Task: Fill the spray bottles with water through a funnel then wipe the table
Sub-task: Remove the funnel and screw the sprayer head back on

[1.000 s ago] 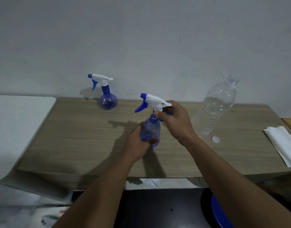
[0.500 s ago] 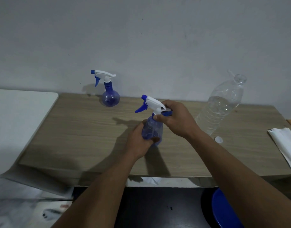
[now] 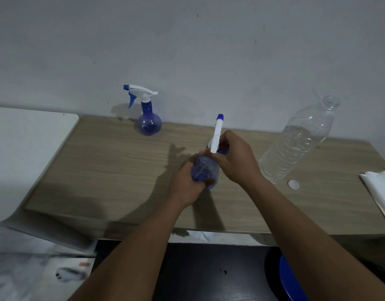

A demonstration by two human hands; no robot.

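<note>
Gripped the near spray bottle [image 3: 203, 172] round its blue belly with the left hand [image 3: 187, 181], just right of the middle of the table [image 3: 100, 170]. Pinched the collar under the white trigger head [image 3: 216, 135] with the right hand [image 3: 235, 161], fingers curled, nozzle aimed toward 12 o'clock. Had both hands close together on that one bottle, nearly touching.

Judged the step as unscrewing the head to open the neck. Judged this bottle light and seemingly empty, thin-walled and smooth, so likely to dent under a hard squeeze and to slip in a wet palm. Best taken low round the bulb, and twisted at the collar rather than by the slender trigger. Reckoned the water bottle [image 3: 296, 144] at 2 o'clock heavier: roughly half full, uncapped and soft-sided. Best held at mid-body without squeezing, to avoid a spill.

Counted two spray bottles: the held one and a second spray bottle [image 3: 148, 118], upright at 11 o'clock by the wall, head on. Counted one water bottle, one small white cap [image 3: 293, 184] just beside its base at 3 o'clock, and one folded white cloth [image 3: 380, 192], perhaps paper, at the far 3 o'clock edge. Found no funnel in view.
</note>
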